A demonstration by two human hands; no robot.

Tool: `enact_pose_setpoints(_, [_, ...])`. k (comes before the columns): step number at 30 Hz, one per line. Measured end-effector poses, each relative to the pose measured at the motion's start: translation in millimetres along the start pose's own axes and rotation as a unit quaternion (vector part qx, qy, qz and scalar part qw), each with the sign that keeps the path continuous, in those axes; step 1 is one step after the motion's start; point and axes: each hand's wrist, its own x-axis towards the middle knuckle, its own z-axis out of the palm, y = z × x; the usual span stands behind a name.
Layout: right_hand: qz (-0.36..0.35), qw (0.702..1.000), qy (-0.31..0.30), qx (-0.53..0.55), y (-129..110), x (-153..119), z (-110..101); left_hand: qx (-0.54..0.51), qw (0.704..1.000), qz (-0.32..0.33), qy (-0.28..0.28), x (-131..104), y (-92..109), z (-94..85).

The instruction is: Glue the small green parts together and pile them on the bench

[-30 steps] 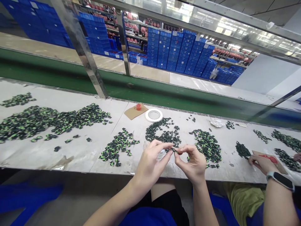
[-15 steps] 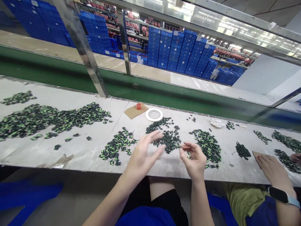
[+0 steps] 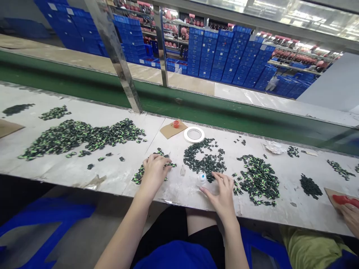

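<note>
Curled over a pile of small black-and-green pieces (image 3: 138, 176), my left hand (image 3: 155, 170) has its fingertips and thumb drawn together at the pile's right side; whatever is between them is hidden. My right hand (image 3: 221, 190) is open, thumb and fingers spread, with the fingertips at the near edge of a heap of small dark pieces (image 3: 207, 164). A small white bottle with a blue tip (image 3: 202, 178) stands just left of it, between thumb and index finger but apparently untouched. More black-and-green pieces (image 3: 259, 179) lie right of that hand.
A white tape roll (image 3: 194, 135) and a red cap (image 3: 176, 123) on cardboard (image 3: 168, 131) are at the back. A big heap of black-and-green pieces (image 3: 64, 136) spreads left. At far right, a co-worker's hand (image 3: 352, 215) touches a red object (image 3: 344, 200). A metal post (image 3: 120, 63) rises behind.
My left hand has moved left and down onto the black-and-green pile. My right fingers have spread apart and lowered. The white bottle now shows. The view has shifted left.
</note>
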Motion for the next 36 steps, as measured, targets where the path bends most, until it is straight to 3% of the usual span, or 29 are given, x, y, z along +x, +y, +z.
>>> enact_pose_setpoints(5, [-0.009,0.999,-0.037,0.001,-1,2,14,0.036,0.998,0.041,-0.032,-1,-6,10.3])
enact_pose_setpoints(11, [-0.029,0.998,-0.058,0.001,-6,6,18,0.032,0.997,0.033,-0.067,3,-7,8.0])
enact_pose_setpoints(17, [-0.029,0.996,-0.053,0.060,-15,11,26,-0.064,0.995,0.052,-0.064,-6,7,-0.2])
enact_pose_setpoints(20, [0.030,0.986,-0.061,0.149,-14,7,21,-0.117,0.990,0.052,-0.062,-15,16,4.9])
enact_pose_setpoints(23, [0.111,0.962,-0.032,0.248,-8,2,10,-0.135,0.988,0.051,-0.056,-23,26,16.0])
enact_pose_setpoints(28, [0.191,0.879,0.095,0.426,3,0,-2,-0.144,0.977,0.105,-0.114,-35,38,35.6])
enact_pose_setpoints(31, [0.238,0.839,0.126,0.474,5,-1,-2,-0.141,0.975,0.111,-0.134,-38,37,42.4])
enact_pose_setpoints(33, [0.256,0.839,0.125,0.463,5,-2,-1,-0.152,0.972,0.109,-0.142,-39,34,44.0])
enact_pose_setpoints(36, [0.266,0.864,0.119,0.411,4,-3,1,-0.185,0.968,0.094,-0.144,-40,30,43.8])
